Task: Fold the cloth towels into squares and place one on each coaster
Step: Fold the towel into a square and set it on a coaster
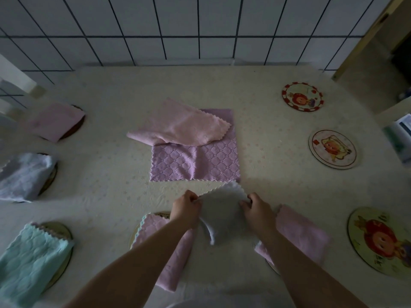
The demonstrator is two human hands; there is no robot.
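Left hand (185,206) and right hand (258,211) both pinch the white scalloped-edge cloth towel (222,215), fingers curled on its left and right edges, held near-centre above the desk (100,185), between two folded pink towels.

Soft, fluffy white cloth towel (222,210) with zigzag edges; beyond the grip, matt quilted purple towel (195,163); glossy tiled wall (200,23).

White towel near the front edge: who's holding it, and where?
Both hands hold the white towel: left hand pinches its upper left edge, right hand its upper right edge.
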